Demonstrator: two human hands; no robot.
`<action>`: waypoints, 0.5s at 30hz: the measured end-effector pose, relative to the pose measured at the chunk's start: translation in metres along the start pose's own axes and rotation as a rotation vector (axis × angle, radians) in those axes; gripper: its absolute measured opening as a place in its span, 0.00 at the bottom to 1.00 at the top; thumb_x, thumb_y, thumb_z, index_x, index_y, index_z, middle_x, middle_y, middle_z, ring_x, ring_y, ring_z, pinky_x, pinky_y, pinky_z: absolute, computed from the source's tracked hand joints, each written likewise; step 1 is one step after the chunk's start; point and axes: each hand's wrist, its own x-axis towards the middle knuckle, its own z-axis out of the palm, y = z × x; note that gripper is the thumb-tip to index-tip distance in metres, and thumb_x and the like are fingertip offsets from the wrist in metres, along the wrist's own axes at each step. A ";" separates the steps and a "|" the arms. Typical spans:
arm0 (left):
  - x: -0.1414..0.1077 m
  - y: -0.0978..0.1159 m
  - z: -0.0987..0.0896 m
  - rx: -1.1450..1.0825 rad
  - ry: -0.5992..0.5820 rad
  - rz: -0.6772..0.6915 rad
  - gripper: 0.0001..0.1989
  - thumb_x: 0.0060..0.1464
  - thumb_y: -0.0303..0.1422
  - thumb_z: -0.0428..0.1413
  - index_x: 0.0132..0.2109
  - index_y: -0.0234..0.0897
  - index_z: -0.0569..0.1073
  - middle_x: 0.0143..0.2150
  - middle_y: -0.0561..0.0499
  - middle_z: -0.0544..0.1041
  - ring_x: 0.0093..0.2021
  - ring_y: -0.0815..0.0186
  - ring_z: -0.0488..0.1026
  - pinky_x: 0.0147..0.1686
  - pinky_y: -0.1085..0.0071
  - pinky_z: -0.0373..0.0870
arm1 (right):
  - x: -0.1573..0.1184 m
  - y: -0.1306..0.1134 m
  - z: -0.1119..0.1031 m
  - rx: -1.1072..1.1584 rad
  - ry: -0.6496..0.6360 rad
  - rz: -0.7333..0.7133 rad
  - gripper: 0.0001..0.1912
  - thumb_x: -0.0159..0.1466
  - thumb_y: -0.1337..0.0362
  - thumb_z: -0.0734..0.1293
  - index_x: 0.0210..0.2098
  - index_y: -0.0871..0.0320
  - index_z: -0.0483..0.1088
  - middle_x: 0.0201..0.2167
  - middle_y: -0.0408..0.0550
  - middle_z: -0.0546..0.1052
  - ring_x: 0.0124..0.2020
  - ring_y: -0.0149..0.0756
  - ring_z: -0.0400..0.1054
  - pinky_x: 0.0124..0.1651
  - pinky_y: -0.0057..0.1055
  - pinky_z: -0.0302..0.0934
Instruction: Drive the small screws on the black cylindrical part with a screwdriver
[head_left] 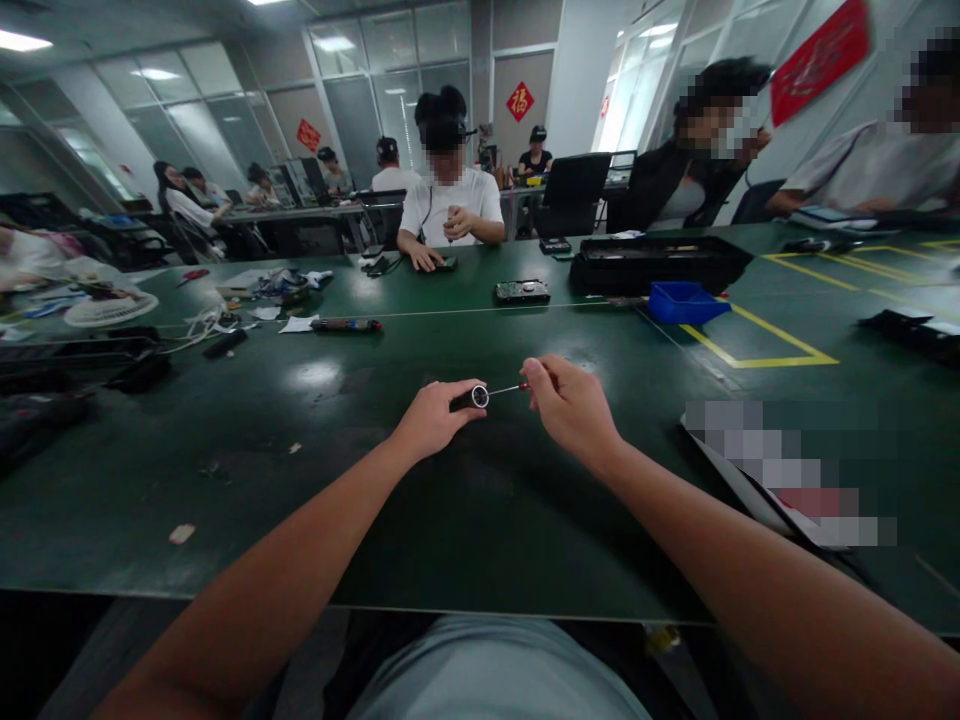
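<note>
My left hand (435, 420) is closed around a small black cylinder (469, 400), whose round end with a pale ring faces to the right and toward me. In my right hand (566, 400) is a thin screwdriver (504, 390) with a red part near the fingers. Its metal shaft points left, and the tip meets or nearly meets the ringed end of the cylinder; contact is too small to tell. Most of the screwdriver's handle is hidden by my fingers. Both hands are just above the green table (480, 540).
Farther off lie a hard drive (523, 291), a blue bin (686, 302), a long black tray (660, 264) and a pen-like tool (346, 325). A blurred-out sheet (780, 480) rests at right. Clutter with cables (202, 325) is at left. A co-worker (450, 200) sits opposite.
</note>
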 end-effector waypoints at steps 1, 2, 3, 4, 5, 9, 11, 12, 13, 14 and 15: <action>0.000 0.000 0.000 0.003 -0.004 0.000 0.18 0.57 0.36 0.63 0.54 0.44 0.78 0.50 0.50 0.81 0.49 0.57 0.76 0.55 0.59 0.65 | 0.000 -0.001 0.000 -0.047 -0.003 0.000 0.17 0.70 0.55 0.57 0.33 0.55 0.72 0.22 0.44 0.73 0.25 0.36 0.68 0.30 0.33 0.55; 0.000 0.000 0.000 0.008 -0.011 0.003 0.18 0.57 0.35 0.63 0.54 0.43 0.78 0.50 0.50 0.81 0.49 0.57 0.76 0.55 0.59 0.64 | -0.001 -0.002 0.000 -0.072 -0.008 -0.003 0.17 0.70 0.55 0.57 0.34 0.55 0.72 0.23 0.45 0.74 0.24 0.36 0.67 0.30 0.33 0.54; 0.000 0.000 0.000 0.016 -0.021 0.011 0.17 0.57 0.35 0.62 0.54 0.43 0.78 0.50 0.50 0.81 0.49 0.57 0.75 0.54 0.59 0.64 | -0.001 -0.003 0.000 -0.076 -0.014 -0.007 0.16 0.70 0.55 0.57 0.38 0.55 0.72 0.24 0.45 0.75 0.25 0.36 0.68 0.30 0.33 0.54; 0.000 0.000 0.000 0.025 -0.031 0.019 0.17 0.57 0.35 0.62 0.54 0.43 0.78 0.50 0.50 0.81 0.49 0.56 0.75 0.54 0.59 0.64 | -0.002 -0.004 0.001 -0.066 -0.022 -0.016 0.14 0.70 0.57 0.57 0.42 0.56 0.71 0.26 0.45 0.76 0.25 0.36 0.68 0.31 0.33 0.55; 0.000 0.000 0.000 0.033 -0.038 0.025 0.17 0.57 0.35 0.62 0.54 0.43 0.78 0.50 0.50 0.81 0.49 0.56 0.75 0.53 0.59 0.65 | -0.003 -0.005 0.001 -0.050 -0.028 -0.029 0.14 0.70 0.58 0.57 0.47 0.56 0.69 0.27 0.46 0.76 0.26 0.37 0.69 0.32 0.33 0.56; 0.000 0.000 0.001 0.039 -0.037 0.016 0.17 0.57 0.35 0.62 0.54 0.43 0.78 0.51 0.50 0.80 0.48 0.56 0.75 0.52 0.59 0.65 | -0.005 -0.005 0.002 0.012 -0.031 -0.044 0.13 0.68 0.62 0.59 0.50 0.56 0.66 0.30 0.46 0.76 0.31 0.38 0.71 0.35 0.34 0.58; 0.000 0.001 0.001 0.032 -0.044 0.011 0.17 0.58 0.35 0.62 0.54 0.43 0.78 0.51 0.50 0.80 0.49 0.56 0.74 0.53 0.59 0.64 | -0.004 -0.005 0.001 0.013 -0.034 -0.006 0.11 0.69 0.59 0.59 0.44 0.55 0.68 0.29 0.46 0.76 0.29 0.38 0.70 0.33 0.34 0.56; 0.000 0.001 0.001 0.029 -0.049 0.009 0.17 0.58 0.35 0.62 0.55 0.43 0.78 0.51 0.50 0.80 0.49 0.56 0.74 0.54 0.59 0.64 | -0.003 -0.005 0.001 0.005 -0.036 0.008 0.12 0.69 0.57 0.58 0.42 0.55 0.69 0.28 0.46 0.76 0.28 0.37 0.69 0.33 0.34 0.56; 0.000 0.001 0.002 0.028 -0.051 0.005 0.18 0.57 0.35 0.62 0.55 0.42 0.77 0.51 0.49 0.80 0.50 0.56 0.74 0.55 0.58 0.64 | -0.002 -0.004 0.000 -0.003 -0.033 0.014 0.13 0.70 0.56 0.58 0.40 0.55 0.70 0.27 0.46 0.76 0.27 0.37 0.68 0.32 0.34 0.55; 0.000 0.001 0.002 0.029 -0.048 0.000 0.18 0.57 0.35 0.62 0.55 0.42 0.77 0.51 0.49 0.80 0.49 0.56 0.74 0.55 0.58 0.64 | -0.002 -0.004 0.000 -0.005 -0.030 0.012 0.14 0.70 0.55 0.57 0.39 0.55 0.70 0.28 0.46 0.76 0.27 0.37 0.68 0.32 0.34 0.55; 0.000 0.001 0.002 0.030 -0.042 -0.005 0.19 0.57 0.36 0.62 0.55 0.42 0.77 0.50 0.49 0.80 0.49 0.56 0.75 0.55 0.58 0.64 | -0.002 -0.003 0.000 0.001 -0.030 0.005 0.14 0.70 0.56 0.57 0.41 0.55 0.70 0.28 0.47 0.76 0.27 0.37 0.68 0.32 0.34 0.55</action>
